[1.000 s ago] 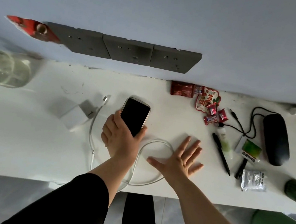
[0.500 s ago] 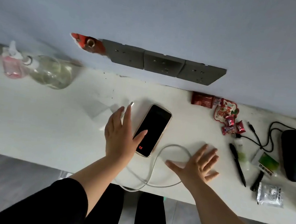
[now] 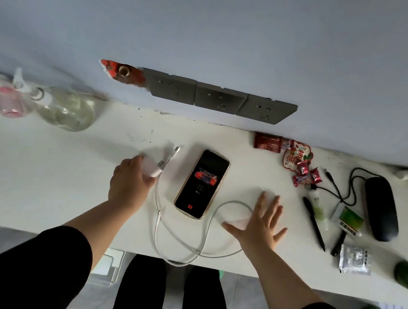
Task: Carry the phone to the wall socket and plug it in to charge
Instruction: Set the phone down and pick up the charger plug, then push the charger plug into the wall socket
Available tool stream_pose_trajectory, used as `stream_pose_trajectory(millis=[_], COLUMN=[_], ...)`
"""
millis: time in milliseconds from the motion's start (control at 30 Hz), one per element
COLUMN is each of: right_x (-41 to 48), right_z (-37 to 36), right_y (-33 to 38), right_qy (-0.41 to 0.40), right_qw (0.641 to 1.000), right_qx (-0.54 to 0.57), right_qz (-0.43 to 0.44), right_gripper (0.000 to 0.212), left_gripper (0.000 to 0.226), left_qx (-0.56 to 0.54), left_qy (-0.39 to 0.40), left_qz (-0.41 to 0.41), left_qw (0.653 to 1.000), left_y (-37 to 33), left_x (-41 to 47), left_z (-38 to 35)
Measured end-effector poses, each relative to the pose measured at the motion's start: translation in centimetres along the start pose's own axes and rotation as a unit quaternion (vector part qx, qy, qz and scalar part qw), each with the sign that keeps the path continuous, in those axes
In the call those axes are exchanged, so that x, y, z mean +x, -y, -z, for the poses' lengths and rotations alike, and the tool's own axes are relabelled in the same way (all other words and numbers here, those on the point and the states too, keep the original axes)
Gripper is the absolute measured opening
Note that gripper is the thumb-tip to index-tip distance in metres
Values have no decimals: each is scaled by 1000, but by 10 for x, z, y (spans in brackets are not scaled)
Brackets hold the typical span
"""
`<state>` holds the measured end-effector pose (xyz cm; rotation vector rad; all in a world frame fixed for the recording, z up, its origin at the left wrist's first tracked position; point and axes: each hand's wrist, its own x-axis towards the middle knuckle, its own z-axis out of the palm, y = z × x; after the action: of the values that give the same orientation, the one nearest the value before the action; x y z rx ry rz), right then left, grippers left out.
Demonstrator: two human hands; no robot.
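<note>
The phone (image 3: pixel 202 184) is laid flat on the desk (image 3: pixel 39 171), screen up and lit, below the middle plate of the wall sockets (image 3: pixel 219 100). Its long axis is run from the desk's near edge up toward the wall, tilted slightly to the right at the top.

Relative to the phone, the left hand (image 3: pixel 129 183) is found just to the left, curled over the white charger (image 3: pixel 153 167); contact with the charger is seen, though a full grip cannot be confirmed. The right hand (image 3: pixel 262 223) is placed to the phone's lower right, open with fingers spread, palm down on the desk, nothing held. Neither hand is touching the phone.

The cable (image 3: pixel 204 234) is looped from the charger, down past the phone's left side, over the desk's near edge and back up to the right of the phone. Its free plug (image 3: pixel 177 148) is seen just left of the phone's top corner.

The left hand is judged nearer to both charger and sockets, so the charger would likely be lifted toward the sockets by it.
</note>
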<state>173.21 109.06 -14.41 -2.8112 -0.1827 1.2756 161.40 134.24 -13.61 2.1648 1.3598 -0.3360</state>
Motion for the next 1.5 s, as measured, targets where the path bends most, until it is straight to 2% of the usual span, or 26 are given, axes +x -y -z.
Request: stream_pose_trajectory(millis=[100, 267, 467, 600, 733, 967, 1133, 1500], right_x=[0, 8, 15, 17, 18, 18, 17, 16], right_z=[3, 1, -5, -6, -6, -7, -7, -6], right_y=[12, 26, 20, 20, 20, 19, 19, 20], right_qy=[8, 54, 55, 58, 58, 55, 57, 58], right_qw=[998, 994, 993, 993, 993, 993, 993, 992], right_qx=[-37, -70, -68, -66, -69, -75, -76, -82], right_qz=[55, 69, 74, 75, 72, 74, 74, 74], right_gripper=[139, 139, 138, 137, 137, 137, 138, 136], left_gripper=[54, 24, 36, 32, 21, 17, 17, 11], left_qx=[-55, -235, -393, -464, -537, -605, -609, -611], left_qy=[28, 61, 80, 103, 107, 141, 168, 170], left_qz=[-26, -61, -34, -44, -7, 34, 31, 18], left_qw=[998, 968, 915, 879, 837, 783, 775, 773], left_y=[-14, -59, -107, -129, -140, -136, -133, -131], left_x=[-10, -29, -25, -20, -17, -14, -12, -7], left_z=[5, 12, 27, 37, 42, 43, 44, 46])
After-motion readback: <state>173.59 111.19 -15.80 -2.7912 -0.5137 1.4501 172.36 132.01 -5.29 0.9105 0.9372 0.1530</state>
